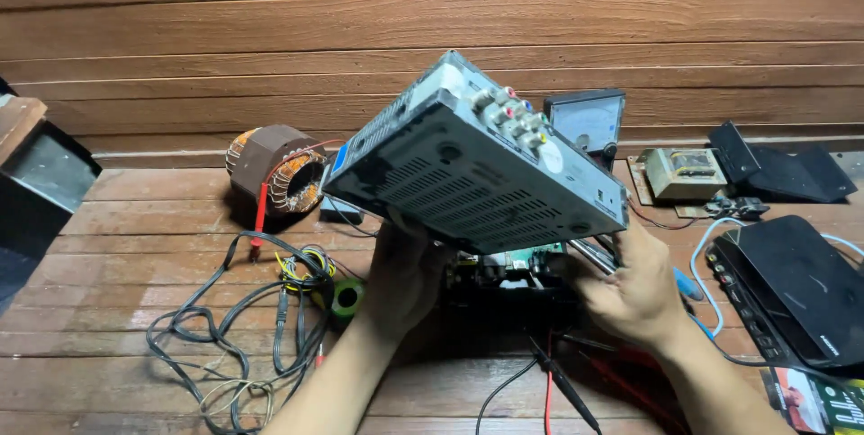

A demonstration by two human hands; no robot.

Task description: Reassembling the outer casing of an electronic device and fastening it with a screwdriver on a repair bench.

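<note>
A single camera, worn on the person's head, looked forward and down over a wooden plank floor toward a wall of horizontal wooden boards, which filled the top third of the view. It sat close: both forearms entered from the bottom edge, and the hands, left and right, were near the centre. The floor's far edge met the wall across the frame. No second view existed.

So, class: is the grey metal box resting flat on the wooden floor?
No, the grey metal box is tilted in the air, held up from below by the left hand, with the right hand at its lower edge.
</note>
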